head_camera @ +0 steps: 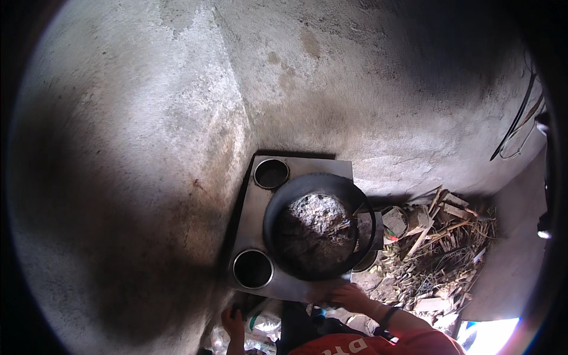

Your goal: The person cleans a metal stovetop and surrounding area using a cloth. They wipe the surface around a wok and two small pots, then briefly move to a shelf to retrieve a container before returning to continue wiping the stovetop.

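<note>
A metal-topped stove (248, 222) stands in the corner of the walls, with a large round fire opening (315, 266) holding grey-white ash (317, 212). Two smaller rimmed round holes, one at the back (271, 173) and one at the front (253, 269), lie along its left side. My right hand (346, 295) is at the stove's front edge, just below the big opening; it is blurred, and what it may hold cannot be made out. Below the stove's front left corner, my left hand (232, 317) has its fingers closed around a small dark object (236, 308).
Firewood and sticks (448, 235) lie heaped on the ground right of the stove, beside cut logs (395, 222). Clear plastic bottles or bags (265, 326) are near my left hand. Rough plastered walls (177, 133) rise behind and left. Cables (517, 120) hang at the far right.
</note>
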`<control>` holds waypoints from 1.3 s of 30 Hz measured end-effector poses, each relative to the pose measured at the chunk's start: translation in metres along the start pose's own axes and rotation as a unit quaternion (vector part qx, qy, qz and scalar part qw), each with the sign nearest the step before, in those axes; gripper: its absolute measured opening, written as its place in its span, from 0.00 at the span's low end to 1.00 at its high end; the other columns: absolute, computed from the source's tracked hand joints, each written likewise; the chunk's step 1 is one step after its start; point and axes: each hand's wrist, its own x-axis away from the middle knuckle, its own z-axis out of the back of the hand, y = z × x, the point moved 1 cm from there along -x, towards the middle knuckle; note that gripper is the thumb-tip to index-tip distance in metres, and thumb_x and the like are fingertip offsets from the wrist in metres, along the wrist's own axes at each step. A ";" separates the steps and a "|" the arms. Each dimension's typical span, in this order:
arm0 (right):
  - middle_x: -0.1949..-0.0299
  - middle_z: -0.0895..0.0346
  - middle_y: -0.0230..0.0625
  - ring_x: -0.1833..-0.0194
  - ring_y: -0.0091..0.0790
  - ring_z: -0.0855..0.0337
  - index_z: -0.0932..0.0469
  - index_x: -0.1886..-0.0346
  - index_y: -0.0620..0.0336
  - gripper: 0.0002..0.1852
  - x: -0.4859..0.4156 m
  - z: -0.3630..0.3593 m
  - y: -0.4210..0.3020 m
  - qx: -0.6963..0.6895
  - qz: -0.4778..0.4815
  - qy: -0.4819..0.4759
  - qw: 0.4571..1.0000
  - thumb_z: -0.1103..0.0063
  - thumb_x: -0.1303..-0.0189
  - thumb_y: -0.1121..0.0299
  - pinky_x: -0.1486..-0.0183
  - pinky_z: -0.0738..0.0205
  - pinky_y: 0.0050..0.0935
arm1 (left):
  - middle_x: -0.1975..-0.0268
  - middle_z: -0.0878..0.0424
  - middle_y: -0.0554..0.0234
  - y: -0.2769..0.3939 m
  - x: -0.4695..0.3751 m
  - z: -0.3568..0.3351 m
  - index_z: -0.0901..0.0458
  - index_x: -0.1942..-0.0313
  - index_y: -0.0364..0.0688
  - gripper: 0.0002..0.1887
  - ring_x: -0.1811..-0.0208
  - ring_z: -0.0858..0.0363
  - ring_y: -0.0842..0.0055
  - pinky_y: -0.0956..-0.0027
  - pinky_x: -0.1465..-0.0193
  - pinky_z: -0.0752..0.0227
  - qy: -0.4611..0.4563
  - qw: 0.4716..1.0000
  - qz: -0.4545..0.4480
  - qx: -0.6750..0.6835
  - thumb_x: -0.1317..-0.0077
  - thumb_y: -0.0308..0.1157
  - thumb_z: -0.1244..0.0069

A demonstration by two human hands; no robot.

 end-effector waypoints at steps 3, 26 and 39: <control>0.48 0.32 0.31 0.48 0.38 0.32 0.24 0.59 0.45 0.17 0.027 0.019 0.009 -0.010 -0.035 -0.014 0.999 0.45 0.58 0.69 0.47 0.38 0.39 | 0.61 0.25 0.50 -0.004 0.002 -0.001 0.24 0.62 0.35 0.15 0.57 0.28 0.58 0.60 0.52 0.34 0.009 1.000 0.013 0.005 0.50 0.31 0.47; 0.46 0.33 0.28 0.45 0.35 0.35 0.25 0.58 0.41 0.18 -0.056 -0.005 -0.017 -0.023 -0.011 -0.026 0.999 0.45 0.56 0.68 0.44 0.43 0.38 | 0.69 0.24 0.53 -0.018 -0.034 -0.033 0.24 0.71 0.38 0.08 0.64 0.27 0.58 0.55 0.60 0.34 0.037 0.971 -0.154 -0.181 0.52 0.30 0.52; 0.45 0.35 0.32 0.44 0.39 0.35 0.26 0.55 0.41 0.20 -0.064 -0.014 -0.025 -0.021 -0.010 -0.001 1.000 0.46 0.56 0.68 0.47 0.42 0.44 | 0.61 0.25 0.54 0.086 -0.007 -0.105 0.25 0.63 0.42 0.12 0.58 0.27 0.59 0.58 0.56 0.34 -0.178 0.893 -0.398 -0.111 0.50 0.26 0.50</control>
